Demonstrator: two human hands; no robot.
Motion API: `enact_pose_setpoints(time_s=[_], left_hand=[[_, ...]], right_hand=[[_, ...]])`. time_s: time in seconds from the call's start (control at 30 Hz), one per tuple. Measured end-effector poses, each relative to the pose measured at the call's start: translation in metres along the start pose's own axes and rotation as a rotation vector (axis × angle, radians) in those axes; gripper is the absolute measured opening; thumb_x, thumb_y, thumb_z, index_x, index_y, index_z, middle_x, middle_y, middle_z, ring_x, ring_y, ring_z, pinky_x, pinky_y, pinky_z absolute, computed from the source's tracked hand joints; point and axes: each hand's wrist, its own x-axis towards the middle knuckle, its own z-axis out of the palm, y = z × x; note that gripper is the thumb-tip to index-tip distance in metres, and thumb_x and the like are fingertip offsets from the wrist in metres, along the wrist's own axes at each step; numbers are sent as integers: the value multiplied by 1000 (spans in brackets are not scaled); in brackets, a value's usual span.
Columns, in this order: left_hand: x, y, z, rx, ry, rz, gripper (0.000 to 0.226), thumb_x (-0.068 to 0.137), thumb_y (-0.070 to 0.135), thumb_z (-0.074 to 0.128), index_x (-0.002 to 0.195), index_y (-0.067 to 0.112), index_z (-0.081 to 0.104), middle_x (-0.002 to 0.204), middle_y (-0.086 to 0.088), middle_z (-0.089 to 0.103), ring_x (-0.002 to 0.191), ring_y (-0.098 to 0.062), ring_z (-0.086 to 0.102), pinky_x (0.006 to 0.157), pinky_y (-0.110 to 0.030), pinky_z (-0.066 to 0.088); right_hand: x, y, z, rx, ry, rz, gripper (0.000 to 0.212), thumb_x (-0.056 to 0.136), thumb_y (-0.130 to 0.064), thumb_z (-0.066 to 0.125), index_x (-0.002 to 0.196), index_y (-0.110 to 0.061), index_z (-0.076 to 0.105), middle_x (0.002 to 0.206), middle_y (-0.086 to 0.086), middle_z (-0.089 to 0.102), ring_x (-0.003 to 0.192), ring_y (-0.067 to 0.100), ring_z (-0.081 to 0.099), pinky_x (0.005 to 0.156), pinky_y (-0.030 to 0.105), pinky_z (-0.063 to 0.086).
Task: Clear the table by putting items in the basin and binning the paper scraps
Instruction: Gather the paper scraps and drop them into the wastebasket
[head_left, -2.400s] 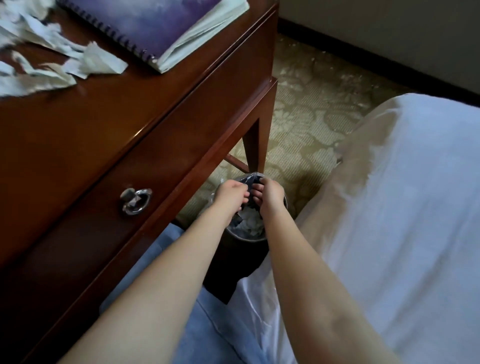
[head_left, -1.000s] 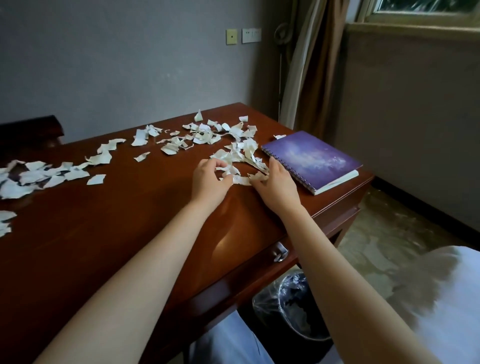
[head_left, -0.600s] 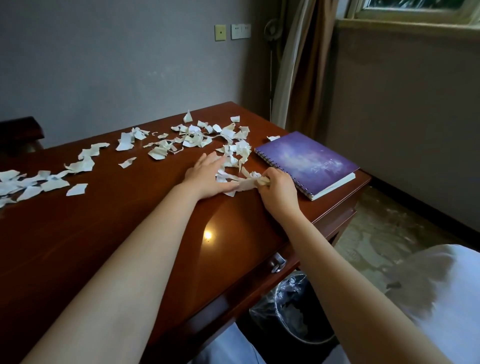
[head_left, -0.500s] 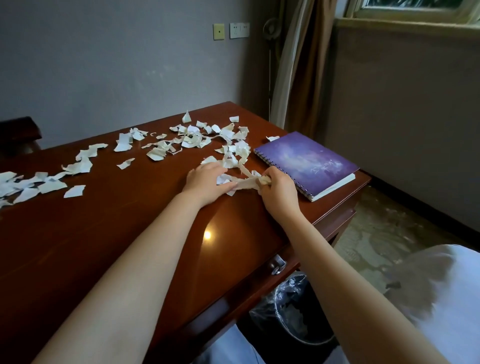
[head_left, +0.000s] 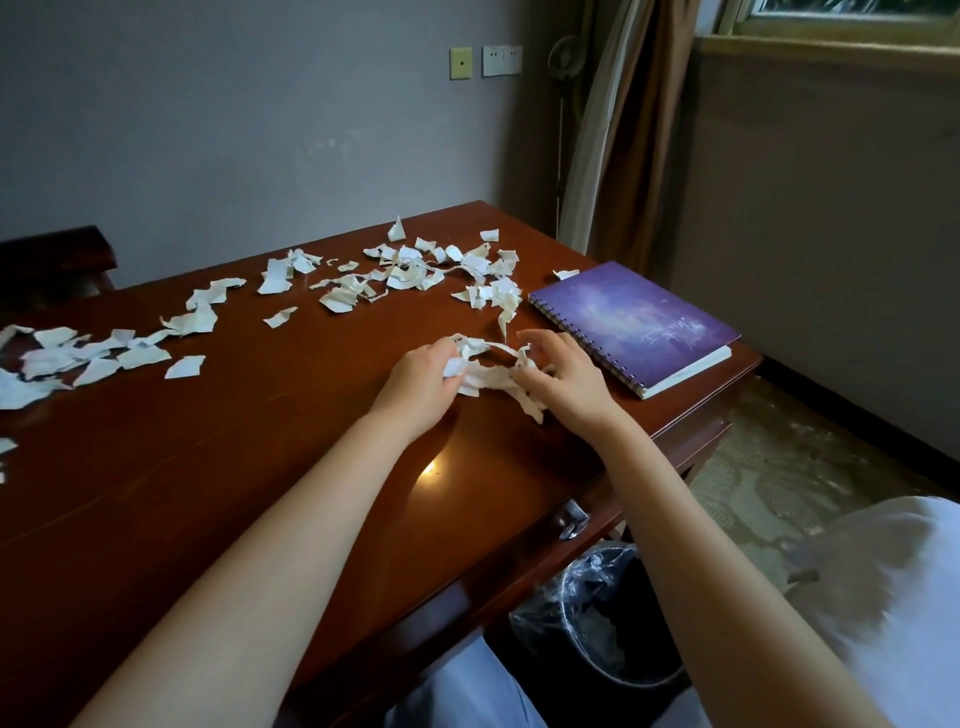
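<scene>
Torn white paper scraps (head_left: 405, 275) lie scattered across the dark wooden table (head_left: 218, 483), from the far middle to the left edge. My left hand (head_left: 421, 382) and my right hand (head_left: 566, 382) are together near the table's right side, both closed on a bunch of paper scraps (head_left: 491, 371) lifted a little off the wood. A purple spiral notebook (head_left: 634, 325) lies flat at the table's right end, just right of my right hand. A black bin with a plastic liner (head_left: 597, 623) stands on the floor under the table's near edge, with scraps inside.
A metal drawer pull (head_left: 571, 519) sticks out of the table front above the bin. A white bed cover (head_left: 893, 597) is at the lower right. A curtain (head_left: 618, 130) hangs in the far corner. Patterned carpet (head_left: 779, 467) runs along the right wall.
My hands came up from the bin to the table, then swept nearby scraps together. The bunch is now gripped between both hands and raised slightly.
</scene>
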Motion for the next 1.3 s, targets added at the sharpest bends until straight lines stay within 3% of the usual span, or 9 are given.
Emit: enact_pose_setpoints(time_s=[0.1,0.2,0.33,0.5,0.67,0.87,0.93,1.0,1.3], left_hand=[[-1,-2,-6,-127,17,-82,6,93,17,54,91,11,53,81,0,51,68,-10,46,51,-12,31],[-1,-2,-12,-239,14,-148,8,91,19,57,89,13,52,82,-1,50,70,-9,44,52,-16,36],[-1,-6,-20,-460,-68,-250,14,90,23,60,82,12,56,86,1,53,82,-13,49,70,-28,50],[-4,-14,-29,-712,-67,-336,26,88,29,61,69,13,54,66,-2,44,70,-18,43,70,-32,38],[0,-18,-28,-460,78,-332,18,89,28,60,86,11,54,81,-2,51,78,-14,48,64,-23,40],[32,-8,-35,-4,-308,-222,58,85,30,66,135,15,42,128,-10,52,111,-24,53,88,-31,46],[39,-2,-32,156,-389,-189,63,87,34,62,140,13,37,140,-11,45,124,-28,47,96,-35,43],[41,1,-27,222,-413,-183,55,91,36,56,137,10,40,138,-13,47,121,-29,49,91,-33,44],[14,-1,3,257,-10,-129,39,99,30,42,131,9,47,126,-9,43,100,-21,55,79,-26,47]], right_hand=[[2,-6,13,-365,16,-30,66,81,-65,55,134,-27,45,130,1,48,119,23,45,96,40,41],[1,-11,26,-537,90,-108,47,89,-53,52,121,-18,52,114,4,51,102,24,51,74,32,40],[-2,-12,23,-467,96,-184,15,94,-31,48,93,-16,51,88,0,55,80,23,55,58,30,33],[-5,-9,17,-98,93,-116,13,97,-24,48,90,-14,51,69,-7,50,63,16,49,53,30,35],[-4,-11,14,243,214,4,22,98,-30,49,88,-11,53,70,1,53,64,18,50,59,34,42],[-2,-11,12,354,298,77,16,97,-28,50,87,-15,54,75,0,56,66,20,52,63,38,47],[-3,-13,12,322,276,73,15,97,-28,51,90,-15,55,73,-4,55,61,16,52,59,36,48],[-3,-14,14,258,250,64,15,96,-29,52,95,-14,57,73,-6,54,57,13,49,56,34,46],[-3,-15,16,167,234,55,18,96,-30,52,96,-14,58,68,-7,50,55,9,44,53,27,39]])
